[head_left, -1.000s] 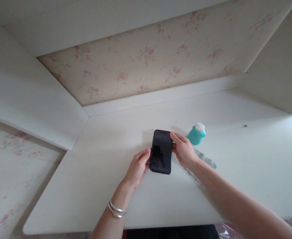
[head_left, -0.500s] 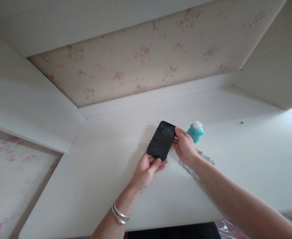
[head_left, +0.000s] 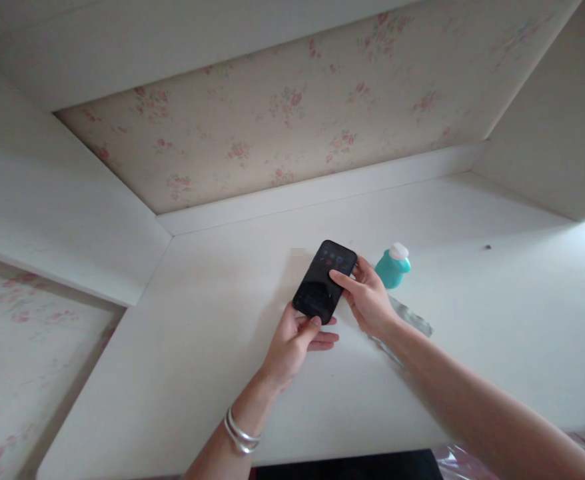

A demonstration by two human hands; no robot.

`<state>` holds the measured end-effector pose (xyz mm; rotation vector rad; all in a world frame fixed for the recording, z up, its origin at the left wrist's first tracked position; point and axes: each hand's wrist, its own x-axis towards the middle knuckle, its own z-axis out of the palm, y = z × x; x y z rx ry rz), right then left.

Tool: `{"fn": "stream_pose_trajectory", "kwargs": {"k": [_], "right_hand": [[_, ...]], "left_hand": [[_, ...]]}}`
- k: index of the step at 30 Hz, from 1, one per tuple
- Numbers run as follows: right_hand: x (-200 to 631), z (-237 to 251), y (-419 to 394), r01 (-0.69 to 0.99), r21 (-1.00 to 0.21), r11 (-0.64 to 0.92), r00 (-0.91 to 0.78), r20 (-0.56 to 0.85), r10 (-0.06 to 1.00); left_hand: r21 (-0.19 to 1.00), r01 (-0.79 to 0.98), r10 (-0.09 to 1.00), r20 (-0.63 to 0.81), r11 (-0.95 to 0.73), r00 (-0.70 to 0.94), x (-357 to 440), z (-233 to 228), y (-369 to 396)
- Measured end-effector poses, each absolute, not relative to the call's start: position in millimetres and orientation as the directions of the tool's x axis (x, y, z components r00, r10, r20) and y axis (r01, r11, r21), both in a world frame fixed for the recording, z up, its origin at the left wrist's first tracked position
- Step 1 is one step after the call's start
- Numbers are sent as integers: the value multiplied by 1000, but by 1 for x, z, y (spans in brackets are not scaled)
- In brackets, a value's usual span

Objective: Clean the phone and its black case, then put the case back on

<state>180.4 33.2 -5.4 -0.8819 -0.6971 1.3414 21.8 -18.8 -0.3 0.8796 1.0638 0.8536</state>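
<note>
A black smartphone [head_left: 317, 277] is held above the white desk, its dark screen facing me and showing faint icons near the top. My left hand [head_left: 295, 341] grips its lower end, thumb on the front edge and fingers behind. My right hand [head_left: 370, 297] holds the right side, with the thumb lying across the screen and the other fingers at the edge and behind. Just beyond my right hand stands a teal bottle [head_left: 392, 268] with a white cap. Partly hidden under my right forearm lies a greyish, crinkled flat strip [head_left: 410, 316].
The white desk [head_left: 197, 347] meets a low back ledge and a floral-papered wall [head_left: 272, 127]. White panels rise at the left [head_left: 52, 180] and right. A tiny dark object [head_left: 488, 247] lies at the right. Something black [head_left: 347, 465] is below the front edge.
My right thumb has moved from the phone's right edge onto its screen. Fingers of my left hand have spread slightly beneath the phone. The bottle stands where it was.
</note>
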Motion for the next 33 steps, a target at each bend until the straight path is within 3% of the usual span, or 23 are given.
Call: {"fn": "stream_pose_trajectory", "kwargs": {"k": [3, 9, 12, 15, 18, 27, 33], "right_hand": [[181, -5, 34, -545, -838, -6, 115, -82, 990], [185, -2, 34, -597, -799, -75, 42, -125, 991], [185, 4, 31, -667, -710, -227, -117, -202, 972], [183, 11, 24, -737, -536, -412, -343, -228, 911], [184, 16, 18, -705, -457, -542, -499, -223, 838], [188, 12, 17, -697, -432, -572, -549, -190, 814], [186, 11, 19, -673, -422, -608, -572, -225, 789]], "left_hand": [[874, -244, 890, -345, 420, 299, 21, -1, -18], [707, -433, 824, -417, 559, 384, 14, -4, -13], [629, -464, 774, -415, 624, 478, 13, -1, -13], [577, -484, 740, -375, 658, 558, 13, 1, -16], [558, -476, 709, -334, 680, 621, 12, 2, -17], [614, -440, 695, -264, 656, 668, 15, -4, -21], [753, -399, 811, -296, 523, 506, 15, 2, -17]]}}
